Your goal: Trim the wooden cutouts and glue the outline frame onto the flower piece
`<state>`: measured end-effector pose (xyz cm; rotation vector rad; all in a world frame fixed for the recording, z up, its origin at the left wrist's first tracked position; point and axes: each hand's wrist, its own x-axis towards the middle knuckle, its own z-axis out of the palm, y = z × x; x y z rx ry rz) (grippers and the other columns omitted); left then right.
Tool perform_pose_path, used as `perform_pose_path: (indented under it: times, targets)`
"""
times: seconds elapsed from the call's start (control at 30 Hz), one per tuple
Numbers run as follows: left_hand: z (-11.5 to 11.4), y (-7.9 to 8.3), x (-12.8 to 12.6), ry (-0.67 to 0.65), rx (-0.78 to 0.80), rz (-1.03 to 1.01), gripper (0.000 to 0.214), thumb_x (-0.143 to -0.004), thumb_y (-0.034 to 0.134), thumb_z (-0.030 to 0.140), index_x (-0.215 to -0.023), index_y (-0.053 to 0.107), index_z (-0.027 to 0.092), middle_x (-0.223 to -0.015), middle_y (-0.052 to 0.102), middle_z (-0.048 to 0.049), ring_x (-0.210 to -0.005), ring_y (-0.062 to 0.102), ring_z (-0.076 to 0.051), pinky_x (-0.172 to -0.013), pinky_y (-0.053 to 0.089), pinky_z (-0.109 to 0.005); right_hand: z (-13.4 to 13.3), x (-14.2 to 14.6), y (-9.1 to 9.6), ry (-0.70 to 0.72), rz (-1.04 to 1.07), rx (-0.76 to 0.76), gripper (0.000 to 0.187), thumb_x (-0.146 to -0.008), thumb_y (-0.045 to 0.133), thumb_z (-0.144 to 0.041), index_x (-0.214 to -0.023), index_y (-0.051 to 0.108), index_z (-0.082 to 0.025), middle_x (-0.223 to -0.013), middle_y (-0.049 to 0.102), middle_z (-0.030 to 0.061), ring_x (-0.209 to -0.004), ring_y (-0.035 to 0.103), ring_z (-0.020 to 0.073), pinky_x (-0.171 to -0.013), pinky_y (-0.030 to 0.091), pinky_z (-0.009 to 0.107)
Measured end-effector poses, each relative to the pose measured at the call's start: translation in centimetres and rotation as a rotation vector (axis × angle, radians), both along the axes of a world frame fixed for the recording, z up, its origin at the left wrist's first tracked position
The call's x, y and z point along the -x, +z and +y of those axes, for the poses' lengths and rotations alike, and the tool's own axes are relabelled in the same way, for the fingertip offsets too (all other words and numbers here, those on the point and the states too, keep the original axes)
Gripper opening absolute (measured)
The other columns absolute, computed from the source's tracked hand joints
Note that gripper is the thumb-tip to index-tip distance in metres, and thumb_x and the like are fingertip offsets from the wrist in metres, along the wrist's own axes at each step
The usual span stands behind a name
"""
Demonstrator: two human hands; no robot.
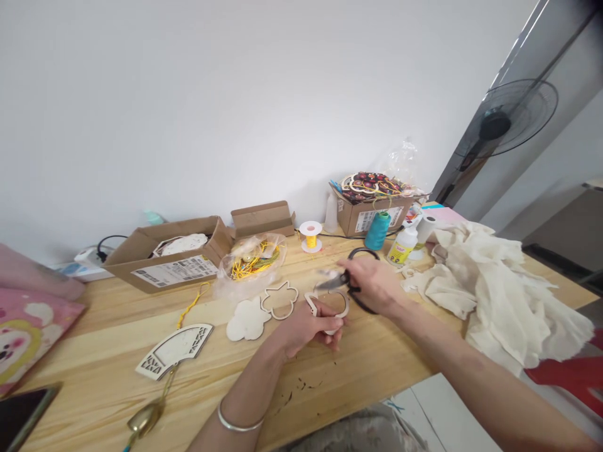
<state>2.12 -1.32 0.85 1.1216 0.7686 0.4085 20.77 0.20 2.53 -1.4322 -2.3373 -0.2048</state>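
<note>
Near the table's front, my left hand [313, 326] is closed around a pale wooden cut-out frame [346, 306] with a curved outline. Black-handled scissors [360, 276] are in my right hand [377, 282], just right of the frame. Their blades point left over it and are blurred; whether they touch the frame I cannot tell. To the left lie a second scalloped frame [279, 300] and a solid cream flower-shaped piece [248, 319]. Farther left rests a fan-shaped wooden piece [175, 351] with a yellow cord loop and a gold-coloured bead below it.
Behind stand an open cardboard box [164, 270], a plastic bag of yellow cords [254, 260], a yellow thread spool [311, 237], a teal thread cone [377, 231], a glue bottle [402, 246] and a full box [372, 213]. Cream cloth [499, 282] is heaped at right; a phone [28, 414] lies left.
</note>
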Motion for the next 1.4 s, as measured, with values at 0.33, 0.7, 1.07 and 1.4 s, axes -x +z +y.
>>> perform_pose_path:
  times: [0.33, 0.7, 1.07, 1.4]
  targets:
    - [0.4, 0.1, 0.4, 0.004, 0.054, -0.144, 0.027, -0.068, 0.065, 0.029, -0.087, 0.067, 0.009, -0.059, 0.054, -0.0012, -0.050, 0.044, -0.006, -0.060, 0.047, -0.029, -2.5, -10.3, -0.6, -0.535, 0.099, 0.290, 0.027, -0.070, 0.050, -0.022, -0.094, 0.061, -0.023, -0.068, 0.067, 0.0028, -0.061, 0.061, 0.0193, -0.048, 0.036, 0.025]
    - [0.1, -0.1, -0.4, 0.041, -0.120, -0.127, 0.028, -0.071, 0.062, 0.033, -0.088, 0.067, 0.010, -0.062, 0.057, -0.0028, -0.054, 0.048, -0.009, -0.059, 0.041, -0.026, -2.3, 1.3, -0.8, 0.010, 1.002, 0.361, 0.029, -0.067, 0.060, -0.029, -0.094, 0.055, -0.018, -0.074, 0.064, 0.0027, -0.050, 0.050, 0.0089, -0.048, 0.044, 0.022]
    - [0.4, 0.3, -0.8, 0.058, -0.261, -0.035, 0.030, -0.072, 0.058, 0.039, -0.061, 0.061, 0.011, -0.057, 0.054, -0.0019, -0.054, 0.046, -0.010, -0.058, 0.037, -0.025, -1.4, 1.0, -0.8, 0.167, 0.657, 0.054, 0.045, -0.065, 0.052, -0.008, -0.107, 0.052, -0.022, -0.081, 0.061, 0.0002, -0.061, 0.053, 0.0100, -0.057, 0.044, 0.022]
    - [0.2, 0.2, -1.2, 0.077, -0.520, 0.215, 0.036, -0.077, 0.048, 0.040, -0.053, 0.056, 0.014, -0.050, 0.047, 0.0029, -0.048, 0.039, -0.008, -0.050, 0.030, -0.021, -1.4, 1.7, -0.7, 0.044, 0.519, 0.048, 0.045, -0.061, 0.049, -0.005, -0.103, 0.054, -0.021, -0.077, 0.062, 0.0010, -0.060, 0.053, 0.0118, -0.054, 0.041, 0.022]
